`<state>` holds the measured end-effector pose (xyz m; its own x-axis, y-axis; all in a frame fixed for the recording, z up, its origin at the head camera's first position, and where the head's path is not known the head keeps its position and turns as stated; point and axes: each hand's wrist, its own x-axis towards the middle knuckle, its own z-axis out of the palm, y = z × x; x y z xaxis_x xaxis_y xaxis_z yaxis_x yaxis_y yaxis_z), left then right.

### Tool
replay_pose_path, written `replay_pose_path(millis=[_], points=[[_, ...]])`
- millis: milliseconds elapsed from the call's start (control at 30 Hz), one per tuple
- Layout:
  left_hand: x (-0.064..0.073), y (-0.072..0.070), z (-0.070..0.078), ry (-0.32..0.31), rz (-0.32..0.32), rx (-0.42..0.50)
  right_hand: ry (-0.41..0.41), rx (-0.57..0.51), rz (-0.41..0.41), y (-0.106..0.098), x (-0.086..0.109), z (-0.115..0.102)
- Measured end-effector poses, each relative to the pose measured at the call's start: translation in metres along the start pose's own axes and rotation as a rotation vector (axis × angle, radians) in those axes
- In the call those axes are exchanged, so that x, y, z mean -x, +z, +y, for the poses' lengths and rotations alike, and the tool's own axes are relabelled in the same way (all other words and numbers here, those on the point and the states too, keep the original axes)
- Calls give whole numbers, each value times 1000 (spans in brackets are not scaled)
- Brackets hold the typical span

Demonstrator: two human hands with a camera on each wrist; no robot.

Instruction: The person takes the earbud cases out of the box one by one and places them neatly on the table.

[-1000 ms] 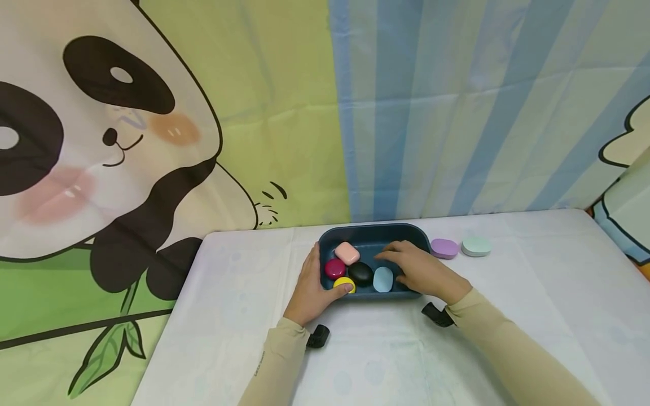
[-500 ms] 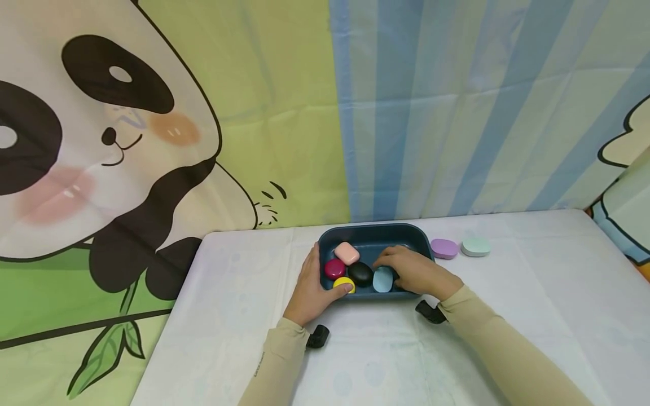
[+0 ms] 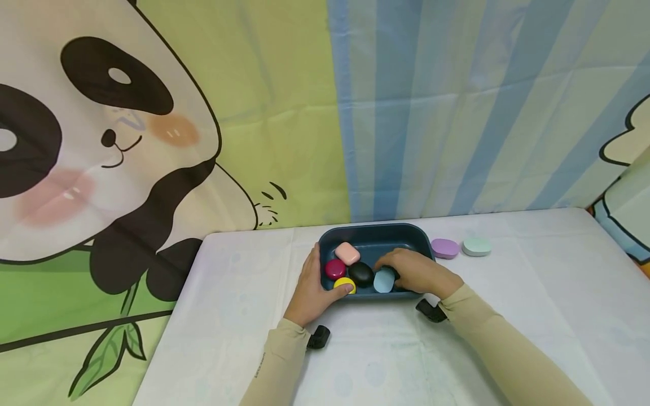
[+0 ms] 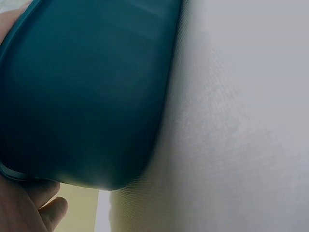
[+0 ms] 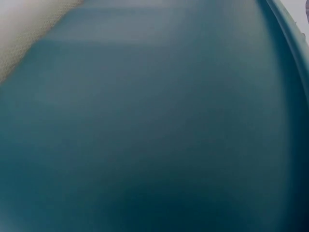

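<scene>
In the head view, a dark blue tray holds several smooth, rounded pieces. My left hand grips its left end, fingers along the outer wall and thumb over the front rim beside a yellow piece. My right hand reaches inside at the right, pinching a light blue oval piece, slightly tilted; its right edge is hidden by the fingers. Left of it lie a black oval piece, a crimson piece and a pink piece. The tray's outer wall fills much of the left wrist view.
A purple oval piece and a mint green one lie on the white-covered table, right of the tray. A striped curtain hangs behind the table. The right wrist view shows mostly blue tray surface.
My right hand has moved down and slightly left, its fingers closing on the light blue piece, which has tilted a little. The left hand has stayed at the tray's left end.
</scene>
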<state>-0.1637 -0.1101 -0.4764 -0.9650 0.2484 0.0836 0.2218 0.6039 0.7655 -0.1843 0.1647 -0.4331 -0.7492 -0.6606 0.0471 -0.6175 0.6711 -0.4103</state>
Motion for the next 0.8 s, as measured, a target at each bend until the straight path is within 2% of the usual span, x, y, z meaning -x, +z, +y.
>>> replay_pose_path(millis=[433, 533, 800], points=[[0, 1, -1, -5, 1, -9, 9, -10, -26, -1, 0, 4], [0, 1, -1, -2, 0, -2, 20, 15, -36, -1, 0, 4], [0, 1, 0, -8, -4, -5, 68, -1, -3, -4, 5, 2]])
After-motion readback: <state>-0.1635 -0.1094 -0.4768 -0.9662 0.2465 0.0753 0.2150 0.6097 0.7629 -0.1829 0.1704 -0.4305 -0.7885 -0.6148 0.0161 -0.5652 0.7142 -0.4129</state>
